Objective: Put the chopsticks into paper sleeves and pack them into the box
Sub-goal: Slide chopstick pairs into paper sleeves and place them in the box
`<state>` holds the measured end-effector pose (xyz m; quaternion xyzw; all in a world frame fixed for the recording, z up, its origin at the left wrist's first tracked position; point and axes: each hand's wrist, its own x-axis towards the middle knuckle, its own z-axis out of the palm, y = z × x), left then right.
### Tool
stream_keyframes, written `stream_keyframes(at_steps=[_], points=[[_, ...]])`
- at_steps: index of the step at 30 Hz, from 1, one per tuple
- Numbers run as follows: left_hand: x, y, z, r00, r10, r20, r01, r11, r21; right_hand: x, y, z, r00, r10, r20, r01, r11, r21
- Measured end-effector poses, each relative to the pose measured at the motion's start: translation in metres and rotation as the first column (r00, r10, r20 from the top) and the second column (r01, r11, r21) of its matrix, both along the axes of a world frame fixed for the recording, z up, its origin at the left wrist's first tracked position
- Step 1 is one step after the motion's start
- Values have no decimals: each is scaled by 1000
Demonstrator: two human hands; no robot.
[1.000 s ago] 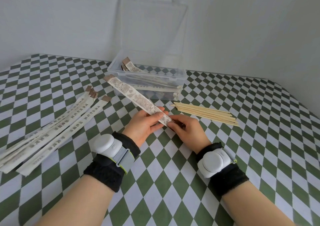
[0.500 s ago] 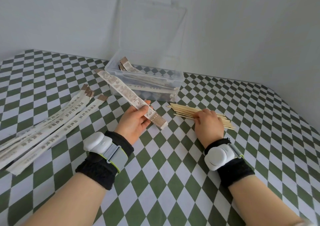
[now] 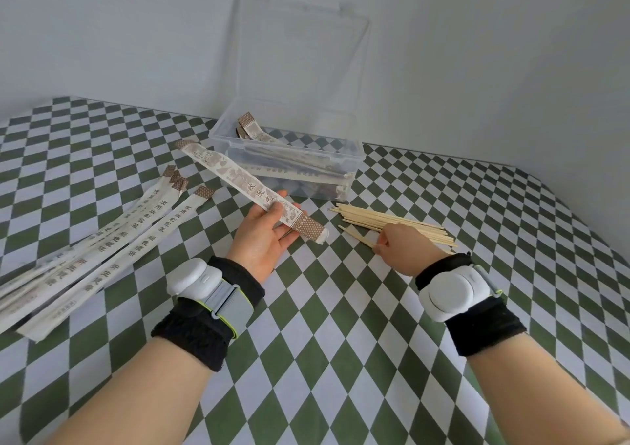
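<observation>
My left hand (image 3: 264,236) holds a printed paper sleeve (image 3: 235,178) between thumb and fingers, raised above the table and slanting up to the left. My right hand (image 3: 404,248) pinches a bare wooden chopstick (image 3: 356,236) at the near edge of the loose chopstick pile (image 3: 392,221). A clear plastic box (image 3: 289,171) with its lid standing open sits behind, holding several sleeved chopsticks. Empty paper sleeves (image 3: 112,240) lie fanned out on the left of the table.
The table wears a green and white chequered cloth (image 3: 341,325). A plain pale wall stands close behind the box. The table's right edge (image 3: 579,226) curves away near the chopstick pile. Both wrists carry black bands with white devices.
My right hand left the sleeve's near end, moved right to the chopstick pile and pinched one stick. My left hand kept the sleeve and shifted it slightly left.
</observation>
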<state>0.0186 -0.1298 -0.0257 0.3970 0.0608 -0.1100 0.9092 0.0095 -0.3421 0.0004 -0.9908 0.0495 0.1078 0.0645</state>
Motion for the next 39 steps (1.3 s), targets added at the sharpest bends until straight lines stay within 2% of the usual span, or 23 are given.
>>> stream_keyframes(at_steps=[5,11,13,15,17,22,26,29,39], points=[[0,1,1,999,6,32,-6,1000,8,-12,14,-5,993,90,81,-84,993,-82],[-2,1,1,999,5,39,-6,1000,12,-17,22,-4,985,125,118,-113,988,-105],[-1,1,1,999,17,37,-17,1000,17,-20,26,-7,975,125,186,-121,992,-33],[-1,2,1,999,41,36,-42,999,23,-25,32,-10,963,69,259,-106,986,131],[-1,2,0,998,61,32,-62,998,21,-31,38,-16,941,40,335,-119,969,218],[0,4,-1,996,84,21,-84,996,-1,-39,42,-29,814,137,564,-278,945,172],[0,4,1,994,105,18,-104,994,-43,-37,40,-35,754,102,649,-260,954,152],[0,5,0,993,118,21,-117,992,-53,-37,40,-38,726,58,685,-233,958,166],[1,7,0,989,145,32,-144,989,-16,-37,40,-40,661,154,734,-251,968,23]])
